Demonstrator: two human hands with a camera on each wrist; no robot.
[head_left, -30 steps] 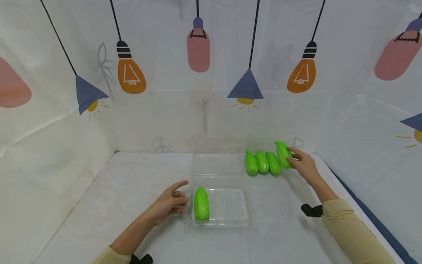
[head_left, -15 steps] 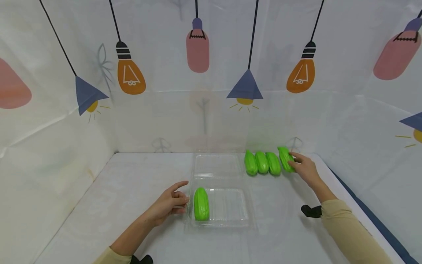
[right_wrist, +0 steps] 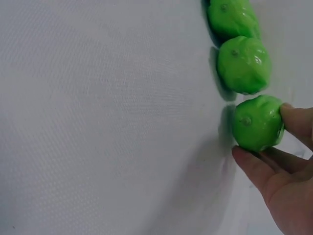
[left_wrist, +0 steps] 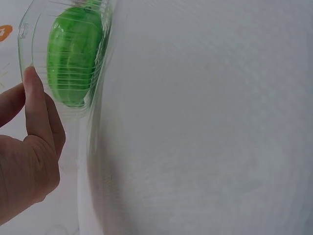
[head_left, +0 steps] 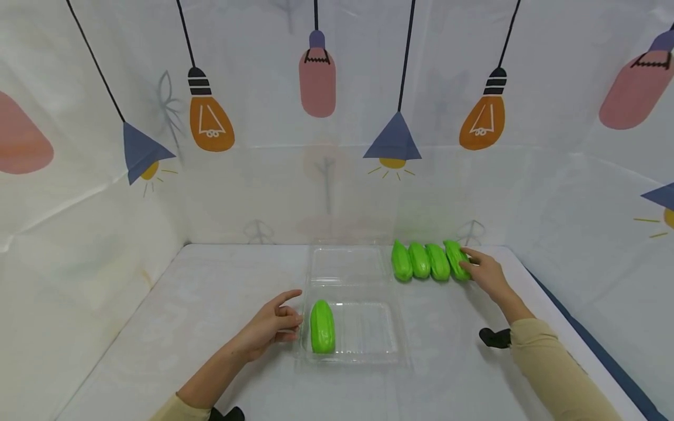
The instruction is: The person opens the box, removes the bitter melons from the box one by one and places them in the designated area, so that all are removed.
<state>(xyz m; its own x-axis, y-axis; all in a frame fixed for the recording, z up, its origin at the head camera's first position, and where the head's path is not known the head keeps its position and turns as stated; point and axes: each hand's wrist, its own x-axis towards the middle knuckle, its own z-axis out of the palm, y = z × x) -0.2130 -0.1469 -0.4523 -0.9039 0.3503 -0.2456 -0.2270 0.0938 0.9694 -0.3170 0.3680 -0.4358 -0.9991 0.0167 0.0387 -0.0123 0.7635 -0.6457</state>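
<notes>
My right hand [head_left: 485, 270] grips a green gourd-shaped toy vegetable [head_left: 456, 260] between thumb and fingers, at the right end of a row of similar ones. In the right wrist view, the gripped vegetable [right_wrist: 257, 123] sits low, close to the white surface. A small gap parts it from its neighbour [right_wrist: 244, 65]. At the left rim of an open clear plastic box [head_left: 368, 355], my left hand [head_left: 271, 324] holds the edge with its fingertips, the index finger stretched forward. One green vegetable [head_left: 322, 327] lies lengthwise inside the box, along its left side.
The row's other green vegetables [head_left: 419, 261] lie side by side near the table's back edge. The clear lid [head_left: 346, 266] is folded back behind the box. A white cloth wall [head_left: 326, 199] printed with lamps rises behind the white table [head_left: 210, 292].
My right hand has lowered the green vegetable toward the surface, bringing it into line at the right end of the row. My left hand stays at the box.
</notes>
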